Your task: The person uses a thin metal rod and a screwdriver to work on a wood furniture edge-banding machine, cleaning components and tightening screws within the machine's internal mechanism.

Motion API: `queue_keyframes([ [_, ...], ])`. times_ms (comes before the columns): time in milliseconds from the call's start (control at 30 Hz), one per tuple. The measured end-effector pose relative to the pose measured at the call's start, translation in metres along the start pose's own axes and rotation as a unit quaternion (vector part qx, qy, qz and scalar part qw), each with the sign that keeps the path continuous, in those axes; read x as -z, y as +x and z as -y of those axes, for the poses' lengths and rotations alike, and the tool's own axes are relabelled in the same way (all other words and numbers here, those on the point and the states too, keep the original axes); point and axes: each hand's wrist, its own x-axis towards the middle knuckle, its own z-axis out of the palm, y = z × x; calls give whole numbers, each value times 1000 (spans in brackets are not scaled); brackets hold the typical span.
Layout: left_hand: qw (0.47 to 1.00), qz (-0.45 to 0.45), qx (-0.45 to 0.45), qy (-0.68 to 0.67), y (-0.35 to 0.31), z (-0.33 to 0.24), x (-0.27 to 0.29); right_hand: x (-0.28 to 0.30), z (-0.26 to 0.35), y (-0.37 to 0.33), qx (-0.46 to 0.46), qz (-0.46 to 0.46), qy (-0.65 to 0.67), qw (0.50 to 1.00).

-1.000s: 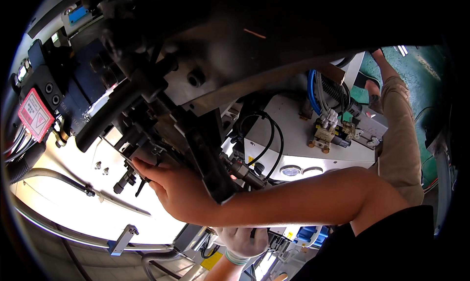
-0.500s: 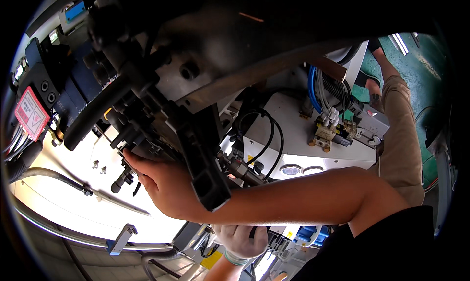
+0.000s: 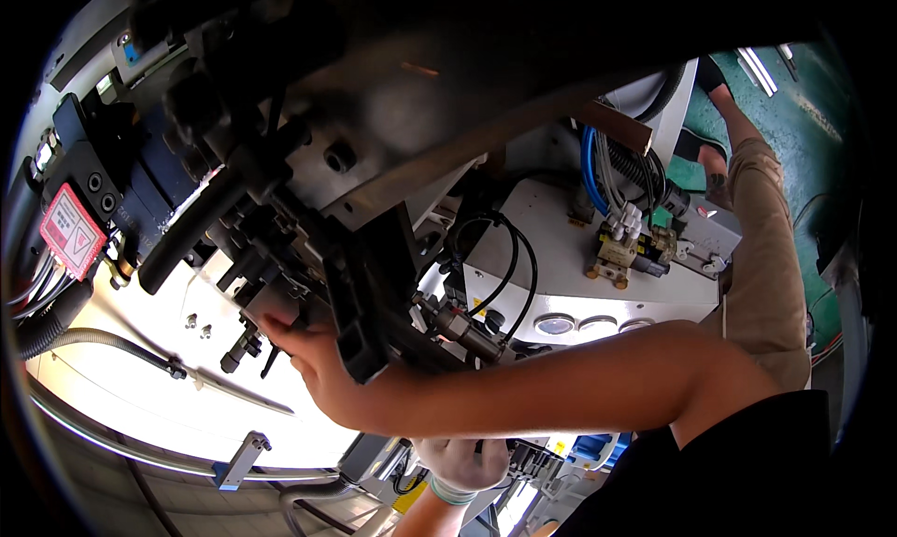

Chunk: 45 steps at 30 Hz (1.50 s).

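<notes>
Head view: the bare right hand (image 3: 322, 376) reaches leftward behind a black bar (image 3: 360, 345) with a squared end, its fingers directed into the dark mechanism (image 3: 290, 273), which lies at and just above the fingertips; the bar hides part of the hand, so the bent-elbow approach presumably serves to pass around it; the foremost finger is extended, the others are largely masked, and neither their opening nor a hold on any part can be told; a small black fitting (image 3: 245, 348) sits just below and left of these fingertips, before a bright panel (image 3: 271, 434); the gloved left hand (image 3: 458, 464) is set beyond the right forearm (image 3: 542, 392), fingers bent, possibly for support; what they hold, if anything, cannot be told; well right of the right fingers, a brass-coloured valve block (image 3: 612, 259) stands on a white housing (image 3: 528, 229), likely for short hose runs.
</notes>
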Motion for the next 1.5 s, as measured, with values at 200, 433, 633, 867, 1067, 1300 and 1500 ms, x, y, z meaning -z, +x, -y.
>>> queue_keyframes([
  [200, 1000, 4, 12, -1, -3, 1, 0, -30, -16, 9, 40, -76, 119, 989],
  [433, 1000, 25, 8, -14, 1, 1, 5, -18, -1, 17, -101, -12, 300, 948],
  [633, 999, 17, 18, -35, 5, 0, 3, -10, 9, 40, -136, 62, 422, 894],
  [867, 993, 22, 25, -111, 12, -3, 6, -8, 7, 44, -171, 104, 443, 874],
  [1067, 995, 69, -3, -74, 15, 3, 13, 24, 22, 43, -216, 129, 473, 844],
  [1300, 996, 3, 2, -93, 15, -3, 5, 0, 10, 42, -156, 97, 434, 882],
  [1500, 997, 3, 3, -72, 7, 3, 1, 0, 6, 36, -128, 118, 423, 889],
])
